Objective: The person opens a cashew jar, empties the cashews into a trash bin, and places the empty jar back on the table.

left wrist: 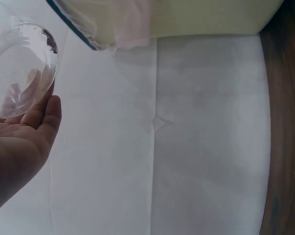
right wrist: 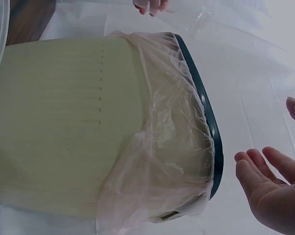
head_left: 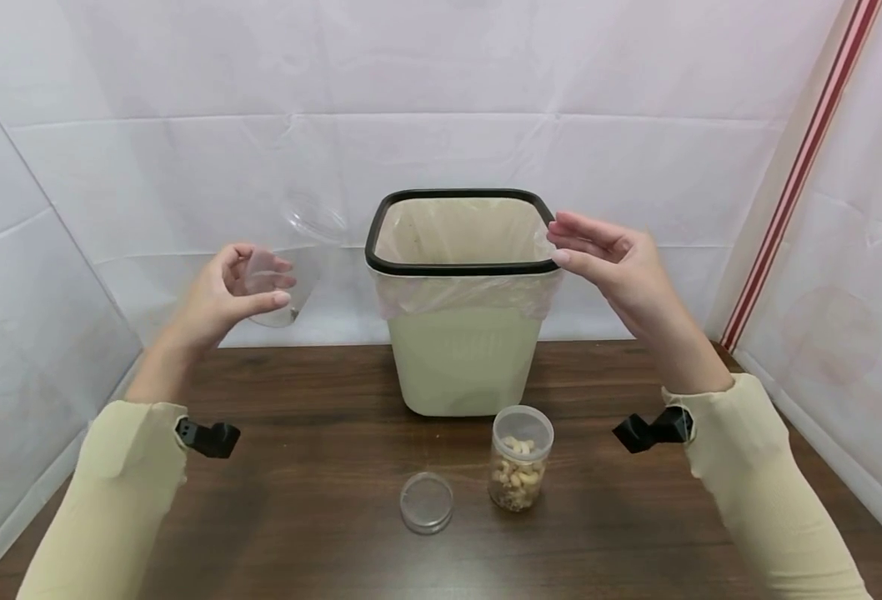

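My left hand (head_left: pixel 219 292) grips a clear plastic jar (head_left: pixel 302 271) in the air left of the bin. The jar is tilted, its open end up toward the bin and its base near my fingers. Dark crumbs cling to the inside edge of the jar's base in the left wrist view. On the table stands a pale green trash bin (head_left: pixel 463 358) with a black rim (head_left: pixel 456 269) and a thin plastic liner (head_left: pixel 467 292) folded over it. My right hand (head_left: pixel 613 258) is raised beside the rim's right side, fingers extended, holding nothing.
A clear jar of cashews (head_left: pixel 518 479) stands on the dark wooden table (head_left: pixel 298 500) before the bin. Left of that jar lies a round transparent lid (head_left: pixel 426 502). White sheeting (head_left: pixel 441 67) hangs behind and along both sides.
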{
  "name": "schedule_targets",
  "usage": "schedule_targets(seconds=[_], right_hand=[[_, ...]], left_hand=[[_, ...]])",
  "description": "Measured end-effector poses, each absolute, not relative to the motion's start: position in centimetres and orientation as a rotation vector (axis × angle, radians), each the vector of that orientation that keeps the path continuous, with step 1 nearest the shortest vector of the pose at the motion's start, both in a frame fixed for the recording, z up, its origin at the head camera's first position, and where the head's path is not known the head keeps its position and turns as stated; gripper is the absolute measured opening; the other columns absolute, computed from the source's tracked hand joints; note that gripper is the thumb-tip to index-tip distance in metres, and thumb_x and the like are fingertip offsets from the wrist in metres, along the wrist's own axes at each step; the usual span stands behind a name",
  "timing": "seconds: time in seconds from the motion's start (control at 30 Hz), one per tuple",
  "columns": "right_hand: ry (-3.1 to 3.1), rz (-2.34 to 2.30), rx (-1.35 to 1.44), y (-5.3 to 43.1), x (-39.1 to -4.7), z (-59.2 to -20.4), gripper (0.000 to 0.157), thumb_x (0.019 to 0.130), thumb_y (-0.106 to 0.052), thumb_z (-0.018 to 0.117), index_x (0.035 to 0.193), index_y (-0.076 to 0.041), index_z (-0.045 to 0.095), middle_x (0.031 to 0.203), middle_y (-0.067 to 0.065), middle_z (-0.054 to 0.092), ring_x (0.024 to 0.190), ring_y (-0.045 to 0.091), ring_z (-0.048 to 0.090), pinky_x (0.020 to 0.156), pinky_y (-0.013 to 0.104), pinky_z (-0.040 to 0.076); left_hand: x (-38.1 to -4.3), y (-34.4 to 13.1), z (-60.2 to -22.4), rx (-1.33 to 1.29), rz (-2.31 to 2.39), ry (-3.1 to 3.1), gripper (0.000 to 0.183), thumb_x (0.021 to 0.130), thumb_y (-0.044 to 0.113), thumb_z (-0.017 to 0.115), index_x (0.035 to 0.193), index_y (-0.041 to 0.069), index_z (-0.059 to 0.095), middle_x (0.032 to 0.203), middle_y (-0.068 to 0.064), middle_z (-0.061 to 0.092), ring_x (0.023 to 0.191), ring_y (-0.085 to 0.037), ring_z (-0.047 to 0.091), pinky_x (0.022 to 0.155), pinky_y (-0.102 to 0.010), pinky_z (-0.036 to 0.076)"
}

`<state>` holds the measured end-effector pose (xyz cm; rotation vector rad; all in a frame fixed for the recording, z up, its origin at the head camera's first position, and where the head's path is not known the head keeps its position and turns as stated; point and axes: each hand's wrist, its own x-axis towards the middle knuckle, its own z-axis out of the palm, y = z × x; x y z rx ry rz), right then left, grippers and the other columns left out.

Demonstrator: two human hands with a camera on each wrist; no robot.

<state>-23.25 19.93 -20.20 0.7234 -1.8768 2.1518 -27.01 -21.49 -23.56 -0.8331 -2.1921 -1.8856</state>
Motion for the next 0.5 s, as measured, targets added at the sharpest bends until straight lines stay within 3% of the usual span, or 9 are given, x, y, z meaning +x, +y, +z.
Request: schedule_targets(seconds=[0.5], right_hand=[[-2.02, 2.061, 0.78, 20.9, -21.2, -22.1, 0.043, 0.082, 0.005, 0.06, 0.124, 0.005, 0.052, 0.109, 0.001, 0.065, 0.106, 0.011, 0.058, 0.088, 0.019, 0.043]], left_hand=[[-24.3, -21.7, -27.7, -0.997, -1.865, -2.201, 0.057, 0.074, -0.017, 0.061, 0.119, 0.015, 0.049, 0.099, -0.002, 0.06, 0.098, -0.008, 0.06, 0.07, -0.021, 0.051]])
